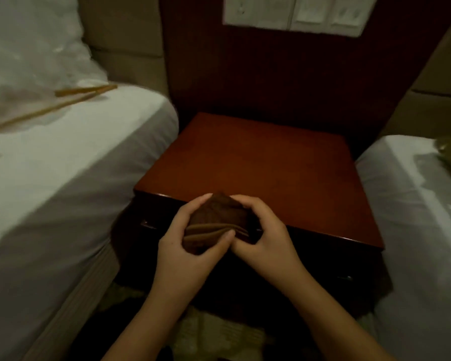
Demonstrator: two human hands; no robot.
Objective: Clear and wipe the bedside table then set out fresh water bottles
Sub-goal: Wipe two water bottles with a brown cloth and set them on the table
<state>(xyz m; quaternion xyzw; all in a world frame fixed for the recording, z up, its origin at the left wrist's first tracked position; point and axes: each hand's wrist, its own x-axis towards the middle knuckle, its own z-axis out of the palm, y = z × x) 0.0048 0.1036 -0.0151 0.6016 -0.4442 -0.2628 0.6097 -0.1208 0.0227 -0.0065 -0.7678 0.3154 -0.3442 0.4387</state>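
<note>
Brown folded cloth (216, 225) sits between both hands, in front of the near edge of the bedside table (258, 173). Left hand (185, 246) grips it from 8 o'clock, thumb on the folds; right hand (266, 230) clasps it from 3 o'clock.

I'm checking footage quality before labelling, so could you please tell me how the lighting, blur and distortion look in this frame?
Head view: dim, warm light; the bedside table top is visible but its front below the hands falls into near-black shadow. Head view: motion blur smears the pillow and bed at left, while the brown cloth stays fairly sharp. Head view: wide-angle distortion makes the edges lean outward.
</note>
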